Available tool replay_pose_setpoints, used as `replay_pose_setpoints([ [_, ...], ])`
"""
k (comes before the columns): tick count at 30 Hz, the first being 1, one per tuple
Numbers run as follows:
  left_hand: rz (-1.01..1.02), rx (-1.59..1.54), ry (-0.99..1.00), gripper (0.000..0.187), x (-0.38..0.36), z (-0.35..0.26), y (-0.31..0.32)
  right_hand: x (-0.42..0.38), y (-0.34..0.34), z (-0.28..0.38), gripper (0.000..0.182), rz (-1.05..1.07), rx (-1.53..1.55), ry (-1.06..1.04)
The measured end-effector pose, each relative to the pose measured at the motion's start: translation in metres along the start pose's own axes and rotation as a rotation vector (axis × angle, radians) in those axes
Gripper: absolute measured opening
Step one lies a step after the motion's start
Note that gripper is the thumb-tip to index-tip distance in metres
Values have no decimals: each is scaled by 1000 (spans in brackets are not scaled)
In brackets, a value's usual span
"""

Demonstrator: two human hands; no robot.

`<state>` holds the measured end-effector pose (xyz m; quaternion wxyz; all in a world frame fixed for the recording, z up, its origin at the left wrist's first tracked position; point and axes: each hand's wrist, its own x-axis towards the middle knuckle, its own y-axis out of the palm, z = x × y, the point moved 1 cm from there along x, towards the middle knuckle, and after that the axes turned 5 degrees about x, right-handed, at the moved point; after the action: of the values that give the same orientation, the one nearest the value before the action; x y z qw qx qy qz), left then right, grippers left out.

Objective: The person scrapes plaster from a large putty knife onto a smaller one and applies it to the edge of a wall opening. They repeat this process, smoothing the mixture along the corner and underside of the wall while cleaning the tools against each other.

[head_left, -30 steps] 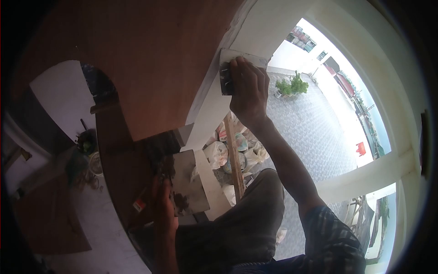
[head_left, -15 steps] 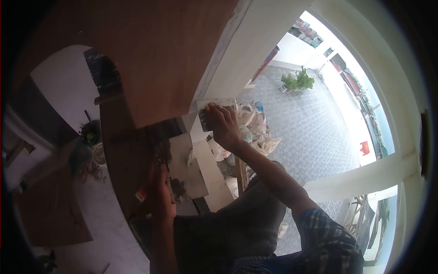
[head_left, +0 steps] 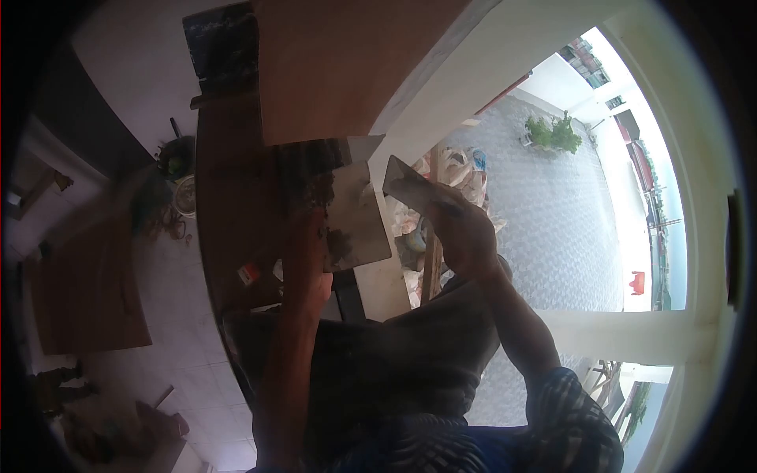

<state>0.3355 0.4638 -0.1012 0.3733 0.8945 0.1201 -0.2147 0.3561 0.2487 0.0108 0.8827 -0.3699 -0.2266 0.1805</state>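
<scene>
My left hand (head_left: 307, 244) grips a flat, pale rectangular plate (head_left: 364, 221) by its left side. Dark patches of paste smear the plate's left part. To its right, my right hand (head_left: 467, 232) is closed around a trowel (head_left: 406, 184); the flat blade points up and left, close to the plate's upper right corner. The trowel's handle is mostly hidden in my fingers. Above both hands stand a brown panel (head_left: 339, 71) and, along its right side, a pale wall edge (head_left: 441, 79). The blade is apart from that edge.
Below the panel is a dark brown surface (head_left: 225, 189) with a small red-and-white box (head_left: 248, 273). Plastic bags (head_left: 461, 169) and a wooden plank (head_left: 432, 268) lie right of it. A bucket (head_left: 185, 195) stands on the floor at left, a green plant (head_left: 553, 132) outside on paving.
My right hand has drawn the trowel away from the wall edge, down and right, turning the blade. The plate in my left hand appears higher and further right; the whole view has shifted.
</scene>
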Motion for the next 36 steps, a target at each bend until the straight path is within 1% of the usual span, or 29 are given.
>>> replay_pose_setpoints([
  [2,39,-55,-3,33,0,-1,3,11,16,10,47,-92,111,-299],
  [3,55,-82,-15,33,-4,-5,9,11,16,4,67,3,100,-403],
  [5,112,-147,-20,32,-4,-7,16,8,26,6,71,13,66,-469],
  [6,150,-183,-14,32,-3,-4,17,4,27,2,68,34,-50,-513],
  [7,188,-219,-8,32,-1,-4,17,-1,28,1,66,44,-81,-501],
  [9,146,-124,-20,31,-3,-7,18,-10,27,-5,62,64,-141,-480],
  [10,125,-74,-30,31,-3,-9,17,-12,28,-11,60,51,-146,-511],
  [13,150,37,15,30,-4,-7,12,-22,18,-22,59,134,-128,-438],
  [15,98,7,-56,32,-10,-10,7,-28,4,-40,59,187,-212,-381],
  [17,62,43,-17,36,-15,-18,4,-39,-8,-53,59,203,-236,-300],
  [19,41,139,133,41,-24,-40,9,-47,-18,-58,60,186,-203,-201],
  [21,12,238,260,47,-28,-53,17,-38,-33,-35,55,79,-199,-74],
  [23,-19,464,406,50,-39,-64,25,-28,-43,-2,54,10,-242,57],
  [24,-39,640,494,51,-47,-71,30,-21,-45,11,49,-33,-267,44],
  [26,-87,883,631,53,-49,-72,35,-9,-49,21,47,3,-298,-65],
  [27,-116,950,677,54,-47,-69,35,-3,-51,23,46,22,-316,-116],
  [28,-128,978,677,54,-49,-69,37,3,-51,25,41,33,-325,-195],
  [31,-133,996,619,55,-54,-72,44,13,-49,33,39,120,-360,-227],
  [34,-122,999,617,56,-49,-68,41,20,-45,26,37,114,-360,-358],
  [36,-91,1006,606,57,-44,-66,39,23,-43,13,53,133,-371,-414],
])
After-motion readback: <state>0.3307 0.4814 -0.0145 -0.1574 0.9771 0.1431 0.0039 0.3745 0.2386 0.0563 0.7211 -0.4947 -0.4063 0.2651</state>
